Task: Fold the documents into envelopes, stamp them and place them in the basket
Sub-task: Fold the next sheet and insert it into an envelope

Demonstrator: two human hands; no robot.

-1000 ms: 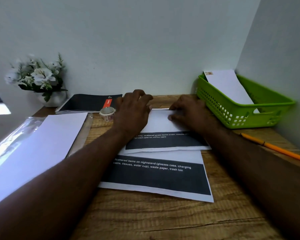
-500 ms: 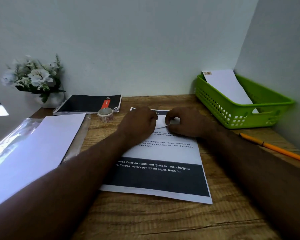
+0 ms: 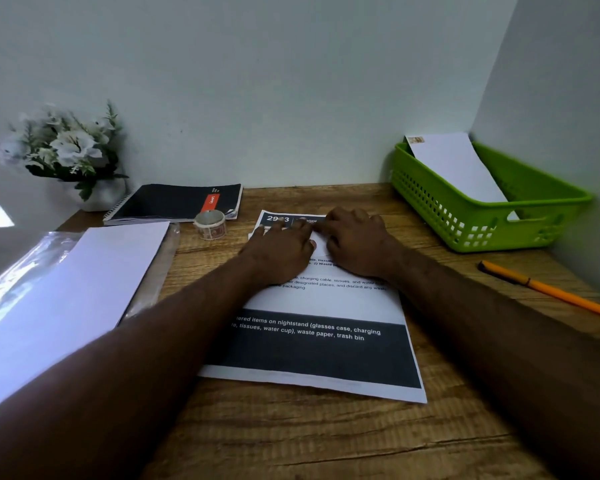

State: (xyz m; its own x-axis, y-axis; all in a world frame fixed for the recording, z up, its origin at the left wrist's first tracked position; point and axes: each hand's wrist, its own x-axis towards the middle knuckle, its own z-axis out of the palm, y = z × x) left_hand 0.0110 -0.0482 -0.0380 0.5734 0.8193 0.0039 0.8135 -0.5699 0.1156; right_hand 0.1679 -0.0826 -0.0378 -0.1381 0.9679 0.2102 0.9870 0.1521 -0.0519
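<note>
Document (image 3: 321, 303) flat at frame centre on the surface, far edge under both hands. Left hand (image 3: 279, 249) and right hand (image 3: 355, 242) pressing, fingers spread, no pinching grip. Risk: skewed crease if sheet slides; basket (image 3: 478, 225) upper right.

A single head-worn camera looks forward and down over a wooden tabletop (image 3: 291, 438) set into a wall corner. It sits close above the near edge, so both forearms enter from the bottom corners and run toward the middle, where the left hand (image 3: 280, 249) and right hand (image 3: 355, 242) meet. The wide lens bends the edges. The far wall fills the upper half; a green basket (image 3: 471, 225) sits far right, a flower pot (image 3: 96, 194) far left. No second view exists.
</note>
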